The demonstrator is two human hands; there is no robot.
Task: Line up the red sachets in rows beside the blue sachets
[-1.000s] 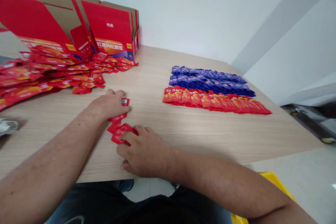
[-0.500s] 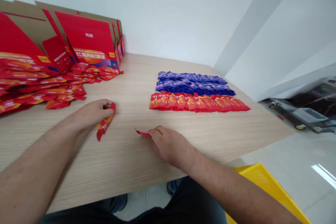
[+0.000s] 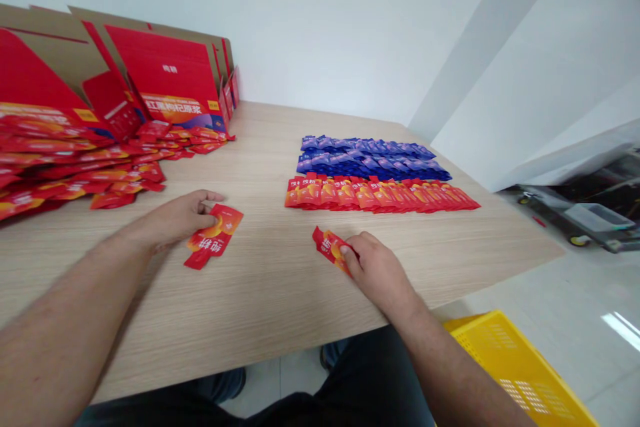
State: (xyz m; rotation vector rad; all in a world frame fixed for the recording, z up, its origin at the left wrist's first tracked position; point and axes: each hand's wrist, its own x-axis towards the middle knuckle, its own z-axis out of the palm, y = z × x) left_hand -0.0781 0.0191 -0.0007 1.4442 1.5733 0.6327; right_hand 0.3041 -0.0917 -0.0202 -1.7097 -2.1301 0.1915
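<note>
My left hand (image 3: pixel 183 217) is open, its forefinger stretched out and its thumb at the left edge of a red and orange sachet (image 3: pixel 216 235). That sachet lies face up, at or just above the table, its narrow spout end toward me. In my right hand (image 3: pixel 377 267) another red sachet (image 3: pixel 330 247) is pinched between thumb and fingers, its narrow end pointing up and left. Beyond the right hand, a row of overlapping red sachets (image 3: pixel 380 195) lies in front of two rows of blue-purple sachets (image 3: pixel 370 157).
A heap of red sachets (image 3: pixel 75 167) covers the table's left side. Behind it stand open red cartons (image 3: pixel 165 70) against the wall. A yellow crate (image 3: pixel 510 360) is below the table's right edge, and a dark trolley (image 3: pixel 575 213) stands on the floor farther right.
My right hand has moved right with its sachet, which now shows its printed face. The left sachet has turned from edge-on to face up as the left fingers spread.
</note>
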